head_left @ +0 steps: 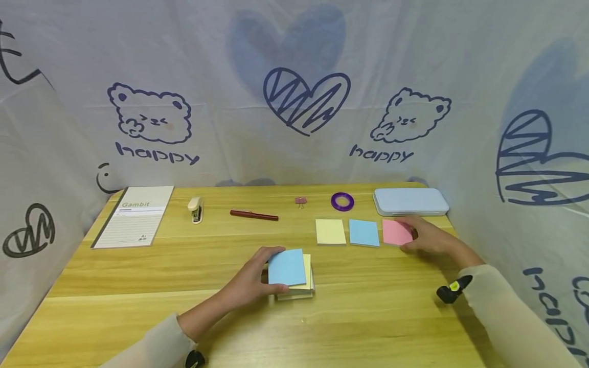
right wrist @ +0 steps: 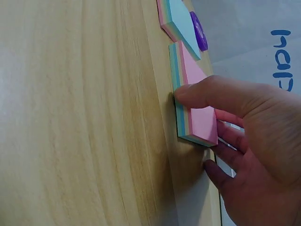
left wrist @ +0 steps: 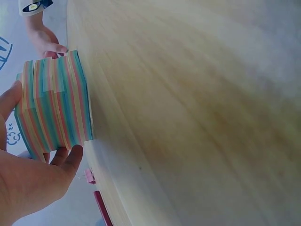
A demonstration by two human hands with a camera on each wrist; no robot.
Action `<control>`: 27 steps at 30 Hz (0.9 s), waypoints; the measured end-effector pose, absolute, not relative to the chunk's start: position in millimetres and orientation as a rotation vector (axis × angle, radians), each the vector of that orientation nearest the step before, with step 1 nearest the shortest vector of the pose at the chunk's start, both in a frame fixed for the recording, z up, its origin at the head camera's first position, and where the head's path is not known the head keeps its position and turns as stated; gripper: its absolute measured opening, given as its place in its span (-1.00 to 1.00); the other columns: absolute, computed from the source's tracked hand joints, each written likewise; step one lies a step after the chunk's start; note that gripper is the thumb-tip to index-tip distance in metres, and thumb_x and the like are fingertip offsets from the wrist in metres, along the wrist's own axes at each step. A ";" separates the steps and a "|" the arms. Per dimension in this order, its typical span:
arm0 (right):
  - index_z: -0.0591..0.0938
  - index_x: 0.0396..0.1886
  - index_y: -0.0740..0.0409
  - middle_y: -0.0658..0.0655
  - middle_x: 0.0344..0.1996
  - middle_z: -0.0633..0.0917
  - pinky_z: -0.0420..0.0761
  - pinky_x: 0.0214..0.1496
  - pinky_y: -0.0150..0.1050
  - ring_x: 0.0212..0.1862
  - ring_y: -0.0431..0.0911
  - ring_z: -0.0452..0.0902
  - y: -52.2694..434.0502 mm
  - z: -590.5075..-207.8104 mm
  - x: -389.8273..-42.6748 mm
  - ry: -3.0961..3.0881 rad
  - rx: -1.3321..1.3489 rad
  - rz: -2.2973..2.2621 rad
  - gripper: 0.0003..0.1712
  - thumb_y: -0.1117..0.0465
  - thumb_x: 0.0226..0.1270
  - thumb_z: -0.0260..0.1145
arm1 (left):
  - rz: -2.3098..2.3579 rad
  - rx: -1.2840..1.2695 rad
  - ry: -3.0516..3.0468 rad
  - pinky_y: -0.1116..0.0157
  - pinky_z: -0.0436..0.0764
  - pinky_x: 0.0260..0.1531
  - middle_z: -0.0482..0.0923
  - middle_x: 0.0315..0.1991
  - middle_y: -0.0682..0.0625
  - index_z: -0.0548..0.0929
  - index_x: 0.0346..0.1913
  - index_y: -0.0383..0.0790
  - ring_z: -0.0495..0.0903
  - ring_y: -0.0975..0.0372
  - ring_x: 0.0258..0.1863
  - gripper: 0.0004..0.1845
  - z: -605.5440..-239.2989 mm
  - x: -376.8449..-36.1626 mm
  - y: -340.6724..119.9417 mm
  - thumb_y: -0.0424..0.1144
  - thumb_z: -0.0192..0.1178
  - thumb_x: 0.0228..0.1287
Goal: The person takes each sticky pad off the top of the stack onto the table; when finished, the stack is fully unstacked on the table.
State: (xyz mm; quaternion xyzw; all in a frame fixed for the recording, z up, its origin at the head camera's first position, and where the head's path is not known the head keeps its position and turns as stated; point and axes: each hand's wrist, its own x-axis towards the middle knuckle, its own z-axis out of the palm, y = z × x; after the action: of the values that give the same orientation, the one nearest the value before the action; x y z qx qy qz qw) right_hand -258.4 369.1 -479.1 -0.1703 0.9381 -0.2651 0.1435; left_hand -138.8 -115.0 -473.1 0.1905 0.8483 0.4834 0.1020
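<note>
My left hand (head_left: pixel 275 271) grips a thick stack of sticky notes (head_left: pixel 289 268) with a blue sheet on top, at the middle front of the wooden table (head_left: pixel 368 317). In the left wrist view the stack (left wrist: pixel 56 106) shows striped pink, yellow and blue edges, held between thumb and fingers (left wrist: pixel 70 157). My right hand (head_left: pixel 410 236) holds a pink pad (head_left: pixel 394 232) at the right. The thumb (right wrist: pixel 207 92) presses one side of the pink pad (right wrist: pixel 197 103) while the other fingers curl past the opposite side. A blue pad (head_left: pixel 364 233) and a yellow pad (head_left: pixel 330 231) lie in a row to its left.
Along the back lie a notebook (head_left: pixel 133 215), a small stapler (head_left: pixel 196 209), a red pen (head_left: pixel 254 215), a pink binder clip (head_left: pixel 300 201), a purple tape ring (head_left: pixel 342 201) and a pale blue case (head_left: pixel 410 201). Printed cloth walls enclose the table on three sides.
</note>
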 end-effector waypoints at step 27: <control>0.24 0.63 0.02 0.22 0.57 0.28 0.28 0.48 0.32 0.55 0.27 0.18 200.8 -432.2 -196.2 2.517 -0.872 -0.914 0.01 -0.09 0.30 0.50 | 1.477 0.531 2.382 -0.21 0.41 0.32 0.26 0.46 -0.21 0.28 0.55 -0.15 0.31 -0.20 0.42 0.01 -477.0 -141.3 -118.4 -0.15 0.62 0.07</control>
State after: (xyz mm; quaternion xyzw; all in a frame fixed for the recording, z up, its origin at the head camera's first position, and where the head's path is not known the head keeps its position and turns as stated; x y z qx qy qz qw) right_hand -196.2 200.8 -432.2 -0.3055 0.8819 -0.3204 0.1621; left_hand -141.3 -118.4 -477.0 0.1841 0.8264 0.5123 0.1439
